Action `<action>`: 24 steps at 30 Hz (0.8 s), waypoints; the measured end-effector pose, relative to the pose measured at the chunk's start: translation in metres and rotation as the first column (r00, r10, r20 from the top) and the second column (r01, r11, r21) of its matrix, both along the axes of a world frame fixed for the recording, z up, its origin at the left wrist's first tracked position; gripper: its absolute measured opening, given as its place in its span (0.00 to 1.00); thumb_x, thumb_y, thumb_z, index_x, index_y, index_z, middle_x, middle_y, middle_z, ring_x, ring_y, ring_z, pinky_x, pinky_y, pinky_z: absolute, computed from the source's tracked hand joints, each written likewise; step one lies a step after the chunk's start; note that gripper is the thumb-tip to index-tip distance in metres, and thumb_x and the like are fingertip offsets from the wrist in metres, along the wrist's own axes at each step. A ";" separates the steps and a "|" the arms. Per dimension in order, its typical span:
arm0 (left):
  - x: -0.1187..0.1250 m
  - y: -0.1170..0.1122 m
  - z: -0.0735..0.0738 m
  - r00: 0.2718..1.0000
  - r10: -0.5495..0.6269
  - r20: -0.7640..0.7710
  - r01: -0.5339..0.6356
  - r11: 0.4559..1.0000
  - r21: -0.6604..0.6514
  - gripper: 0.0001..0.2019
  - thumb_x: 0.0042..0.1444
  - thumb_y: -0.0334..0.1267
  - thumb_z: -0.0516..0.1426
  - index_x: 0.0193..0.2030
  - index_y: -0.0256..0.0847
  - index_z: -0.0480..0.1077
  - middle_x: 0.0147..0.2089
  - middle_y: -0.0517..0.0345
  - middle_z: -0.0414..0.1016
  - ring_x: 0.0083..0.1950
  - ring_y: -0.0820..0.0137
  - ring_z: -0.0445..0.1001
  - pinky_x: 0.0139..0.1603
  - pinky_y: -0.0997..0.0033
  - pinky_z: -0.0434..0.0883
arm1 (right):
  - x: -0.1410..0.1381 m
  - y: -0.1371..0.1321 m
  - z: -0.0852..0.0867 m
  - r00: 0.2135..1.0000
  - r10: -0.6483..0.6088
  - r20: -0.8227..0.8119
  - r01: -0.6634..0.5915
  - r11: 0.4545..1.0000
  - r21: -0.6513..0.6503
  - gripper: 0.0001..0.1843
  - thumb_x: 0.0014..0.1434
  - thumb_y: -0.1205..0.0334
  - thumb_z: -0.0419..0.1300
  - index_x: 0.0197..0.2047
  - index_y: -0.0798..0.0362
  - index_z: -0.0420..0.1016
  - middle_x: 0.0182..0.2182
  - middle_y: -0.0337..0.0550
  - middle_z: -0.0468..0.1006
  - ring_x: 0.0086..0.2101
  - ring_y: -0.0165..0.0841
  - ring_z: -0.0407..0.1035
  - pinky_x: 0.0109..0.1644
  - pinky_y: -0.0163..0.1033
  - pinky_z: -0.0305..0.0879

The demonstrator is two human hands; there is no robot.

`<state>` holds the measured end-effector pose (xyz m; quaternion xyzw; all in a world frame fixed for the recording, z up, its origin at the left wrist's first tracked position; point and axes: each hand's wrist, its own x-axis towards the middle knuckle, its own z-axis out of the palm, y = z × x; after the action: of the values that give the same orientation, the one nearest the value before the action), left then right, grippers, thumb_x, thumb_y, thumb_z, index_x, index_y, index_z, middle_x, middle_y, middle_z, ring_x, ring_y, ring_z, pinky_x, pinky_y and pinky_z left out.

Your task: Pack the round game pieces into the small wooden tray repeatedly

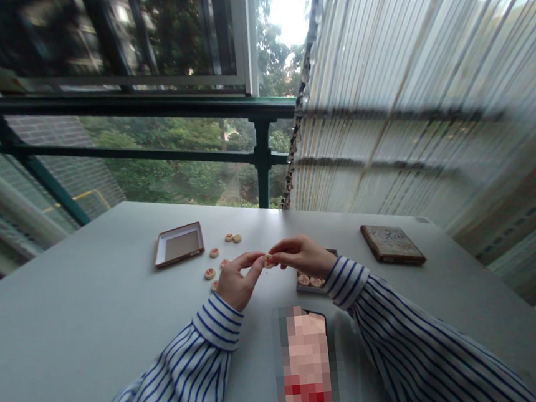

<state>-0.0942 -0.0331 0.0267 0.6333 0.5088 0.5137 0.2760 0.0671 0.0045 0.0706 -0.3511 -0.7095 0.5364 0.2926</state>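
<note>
My left hand [235, 281] and my right hand [301, 255] meet over the middle of the white table [81, 317]. Both pinch the same small round wooden game piece [268, 261] between thumb and fingertips. Several similar round pieces [214, 252] with red marks lie scattered on the table just left of my hands. Under my right wrist sits a small tray of more pieces [309, 280]. Both sleeves are white with blue stripes.
An open shallow brown box half [178, 244] lies at the back left. A closed brown box lid with printing [392, 243] rests at the right. A phone [305, 360] lies near me. Behind the table are a green railing [147, 105] and a striped curtain [417, 88].
</note>
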 end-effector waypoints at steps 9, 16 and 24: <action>0.011 0.000 0.002 0.998 -0.029 -0.051 0.030 0.999 0.016 0.12 0.50 0.42 0.54 0.35 0.38 0.73 0.33 0.55 0.77 0.36 0.68 0.74 0.41 0.69 0.70 | 0.016 0.000 -0.009 1.000 -0.019 0.004 0.019 1.000 0.001 0.17 0.46 0.55 0.60 0.34 0.60 0.74 0.27 0.45 0.76 0.25 0.26 0.65 0.31 0.34 0.63; 0.018 0.001 0.000 0.998 -0.059 -0.035 0.060 0.998 0.024 0.11 0.51 0.42 0.53 0.35 0.38 0.73 0.33 0.56 0.77 0.36 0.70 0.73 0.40 0.72 0.69 | 0.024 -0.003 -0.011 0.999 -0.024 -0.021 0.024 1.000 -0.008 0.17 0.46 0.54 0.60 0.35 0.60 0.74 0.28 0.46 0.76 0.26 0.27 0.66 0.31 0.35 0.63; 0.025 0.001 0.002 0.995 -0.086 -0.049 0.086 0.996 -0.006 0.12 0.51 0.42 0.53 0.36 0.38 0.73 0.34 0.55 0.76 0.37 0.69 0.73 0.41 0.70 0.69 | 0.031 -0.007 -0.014 0.996 -0.071 -0.045 0.070 0.997 -0.024 0.17 0.46 0.54 0.61 0.34 0.60 0.74 0.29 0.46 0.76 0.28 0.28 0.67 0.32 0.35 0.64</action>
<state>-0.0689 -0.0320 0.0285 0.6664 0.4887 0.4848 0.2864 0.0980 -0.0029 0.0564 -0.3669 -0.6838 0.5415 0.3234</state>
